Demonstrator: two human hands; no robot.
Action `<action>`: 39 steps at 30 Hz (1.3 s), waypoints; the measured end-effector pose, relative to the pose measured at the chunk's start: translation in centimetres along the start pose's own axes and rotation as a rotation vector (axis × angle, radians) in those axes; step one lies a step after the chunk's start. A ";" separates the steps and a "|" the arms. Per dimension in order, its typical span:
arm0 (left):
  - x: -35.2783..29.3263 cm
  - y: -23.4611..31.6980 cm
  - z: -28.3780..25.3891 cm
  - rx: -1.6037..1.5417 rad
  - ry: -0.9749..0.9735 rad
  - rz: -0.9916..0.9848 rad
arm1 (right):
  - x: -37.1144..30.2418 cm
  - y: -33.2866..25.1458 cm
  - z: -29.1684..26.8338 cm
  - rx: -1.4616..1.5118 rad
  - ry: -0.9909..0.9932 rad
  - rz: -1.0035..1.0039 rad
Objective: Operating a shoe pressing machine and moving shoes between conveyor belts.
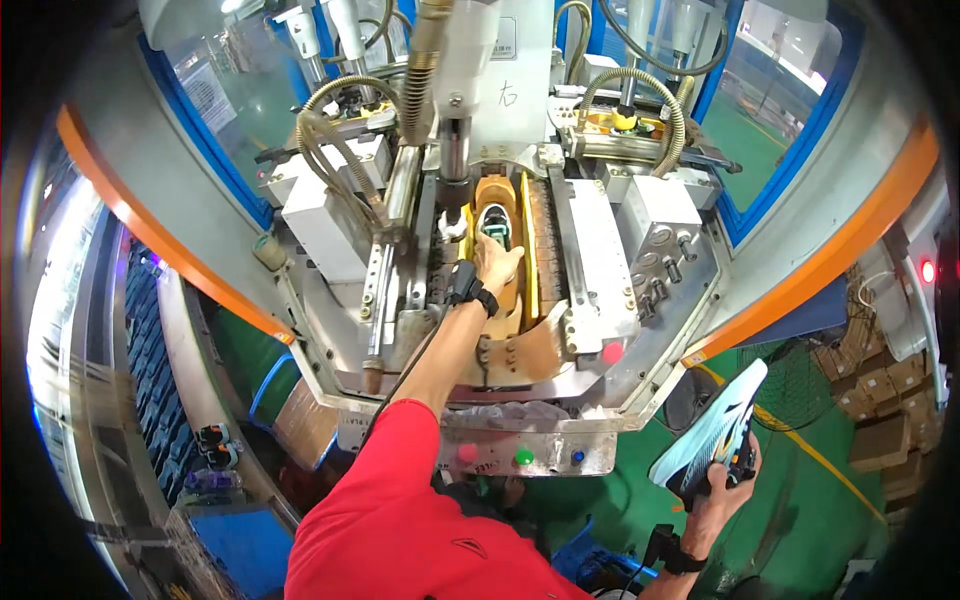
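Note:
My left hand [497, 264] reaches into the middle of the machine, at the near end of a dark shoe [493, 220] with a pale edge around its opening. The fingers close on the shoe and are partly hidden, while the thumb sticks out to the right. The shoe lies in a brown and yellow cradle [510, 300] between two long side clamps. Out to the right, away from the machine, my right hand [728, 492] grips another shoe [715, 432]. That one is tilted, its pale blue side turned up and its dark part against my fingers.
A metal press column [455, 150] and a ribbed hose stand just left of the cradle. White blocks [660, 222] with knobs flank it. Coloured buttons [524, 457] line the front panel. A conveyor [215, 340] runs at left; cardboard boxes [885, 430] are stacked at right.

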State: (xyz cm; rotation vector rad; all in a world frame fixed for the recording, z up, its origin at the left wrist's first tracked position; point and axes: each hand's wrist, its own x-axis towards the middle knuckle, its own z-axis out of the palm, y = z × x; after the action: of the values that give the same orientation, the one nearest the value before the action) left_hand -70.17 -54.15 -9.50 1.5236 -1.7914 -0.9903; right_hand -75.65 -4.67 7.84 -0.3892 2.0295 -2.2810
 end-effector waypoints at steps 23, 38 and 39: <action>-30.2 -6.8 -41.6 -1.004 -0.040 -0.414 | 6.7 14.5 51.1 -1.100 -0.759 -0.192; -48.5 -11.7 -39.0 0.048 0.439 -0.058 | -17.1 7.6 34.5 -0.274 -1.224 -0.700; -48.3 -10.6 -38.5 -0.359 0.502 -0.315 | -19.1 9.7 32.8 -0.260 -1.306 -0.698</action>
State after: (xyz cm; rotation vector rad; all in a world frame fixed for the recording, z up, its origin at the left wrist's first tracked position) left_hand -24.38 -13.83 4.71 1.6611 -0.9916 -0.9062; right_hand -50.83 -33.61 -1.21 -2.1220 1.4536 -1.1348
